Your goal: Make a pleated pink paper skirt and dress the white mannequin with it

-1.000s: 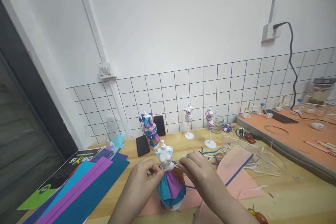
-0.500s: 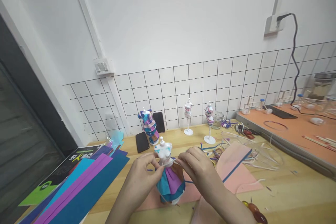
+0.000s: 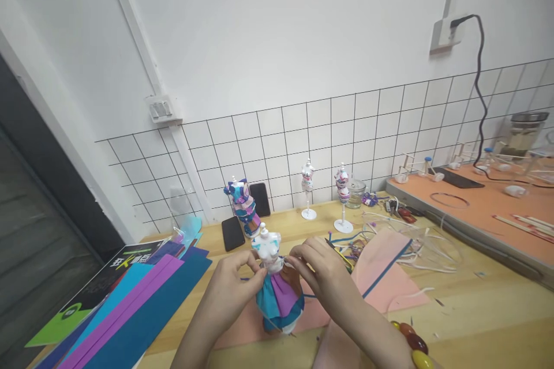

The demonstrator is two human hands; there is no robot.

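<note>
A small white dress-form mannequin (image 3: pixel 266 246) stands upright in front of me, with blue paint on its chest. A skirt (image 3: pixel 283 298) of teal, purple, brown and dark blue pieces hangs from its waist. Thin white string (image 3: pixel 274 266) is wound around the waist. At the waist's left side my left hand (image 3: pixel 238 283) is closed, thumb and forefinger pinched together on the string. My right hand (image 3: pixel 319 272) is closed on the opposite side, its fingertips pinching the string by the brown piece. The fingertips partly hide what they hold.
Coloured sheets (image 3: pixel 142 311) lie at left. Behind stand a dressed mannequin (image 3: pixel 243 207), two phones, two bare-stand mannequins (image 3: pixel 307 184) (image 3: pixel 341 190) and a glass jar (image 3: pixel 355 193). Pink sheets (image 3: pixel 389 277), loose cords (image 3: pixel 415 242) and an orange-topped board (image 3: pixel 489 202) are on the right.
Both hands stay at the mannequin's waist, and the white string between them now lies closer to it. The whole view has shifted slightly.
</note>
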